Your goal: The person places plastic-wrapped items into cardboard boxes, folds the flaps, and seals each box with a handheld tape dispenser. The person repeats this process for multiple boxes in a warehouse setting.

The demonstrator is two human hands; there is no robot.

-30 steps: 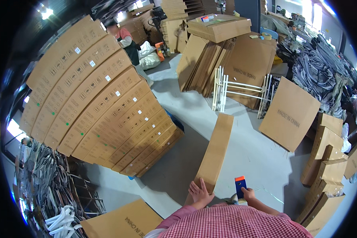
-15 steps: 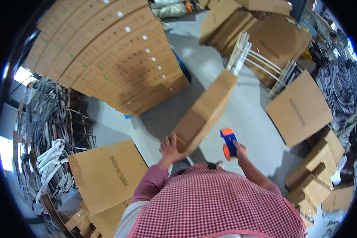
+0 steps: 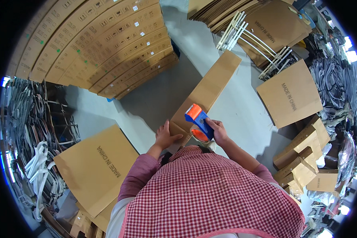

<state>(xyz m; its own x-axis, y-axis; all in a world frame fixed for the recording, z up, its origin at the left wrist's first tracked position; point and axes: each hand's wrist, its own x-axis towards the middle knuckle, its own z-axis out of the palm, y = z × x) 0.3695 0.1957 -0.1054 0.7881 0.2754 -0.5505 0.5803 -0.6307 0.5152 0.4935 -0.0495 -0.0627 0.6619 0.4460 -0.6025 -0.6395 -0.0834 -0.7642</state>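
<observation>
A long, narrow cardboard box stands in front of me, its near end close to my body. My left hand rests on that near end with the thumb apart from the fingers, pressing against the cardboard. In my right hand is a blue and orange tape dispenser, held over the near part of the box's top. The fingers of this hand are wrapped around the dispenser. From this angle I cannot tell whether the dispenser touches the box.
A tall stack of flat cartons rises at the far left. Large cardboard boxes stand at left and right. White metal frames lie beyond the long box. Bundled grey strips line the right side.
My right hand has brought the tape dispenser leftward from beside the box to over its near end. The box stands turned a little, with its top face more toward me. My left hand stays on it.
</observation>
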